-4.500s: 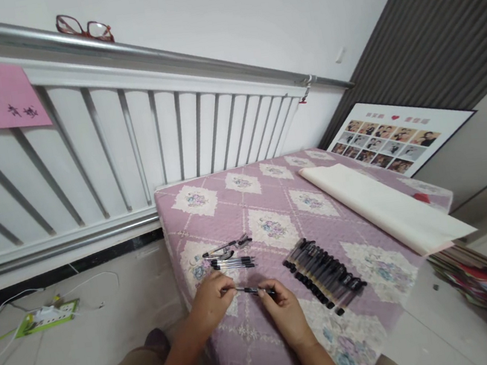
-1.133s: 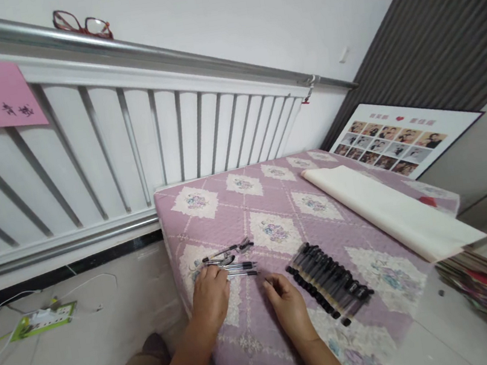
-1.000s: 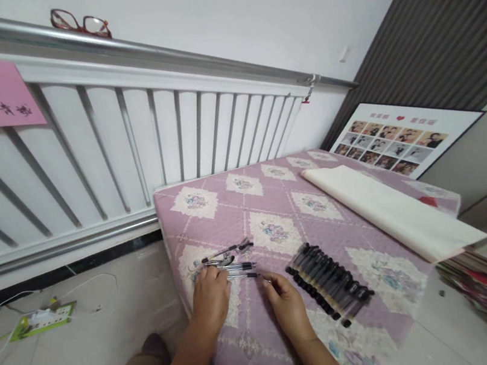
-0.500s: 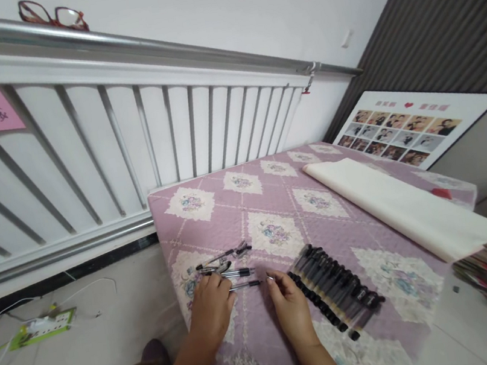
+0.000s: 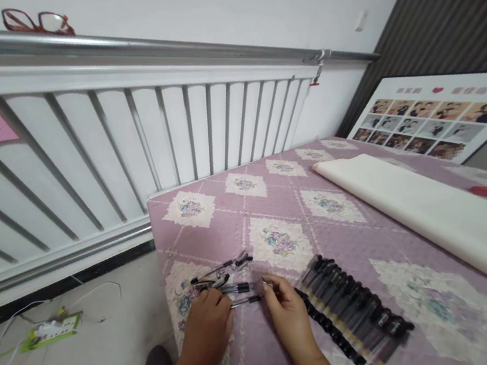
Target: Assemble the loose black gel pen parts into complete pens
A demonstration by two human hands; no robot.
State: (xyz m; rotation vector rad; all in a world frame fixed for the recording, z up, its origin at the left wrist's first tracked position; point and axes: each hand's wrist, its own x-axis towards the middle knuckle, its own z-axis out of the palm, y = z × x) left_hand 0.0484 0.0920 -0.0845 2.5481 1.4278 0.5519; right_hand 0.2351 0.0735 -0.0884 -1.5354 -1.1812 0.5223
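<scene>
My left hand (image 5: 210, 321) is closed around a clear pen barrel (image 5: 248, 300) with a black grip, which points right just above the purple cloth. Close to its tip, my right hand (image 5: 286, 309) pinches something small between thumb and forefinger, too small to make out. More pen barrels with black grips (image 5: 240, 288) lie beside the left fingers. Behind them are loose pen parts (image 5: 213, 283) and a small group of dark clips or caps (image 5: 242, 259). To the right of my right hand, several capped black pens (image 5: 353, 306) lie side by side in a slanting row.
The flowered purple cloth (image 5: 215, 235) covers the surface. A rolled cream sheet (image 5: 421, 211) lies at right, before a photo board (image 5: 434, 111). A white radiator (image 5: 176, 131) stands behind, with glasses (image 5: 39, 22) above its rail. A power strip (image 5: 52, 330) lies on the floor.
The view has shifted a little, and the pens sit lower in the picture. Both hands keep nearly the same pose, with the right fingertips still by the pen's tip.
</scene>
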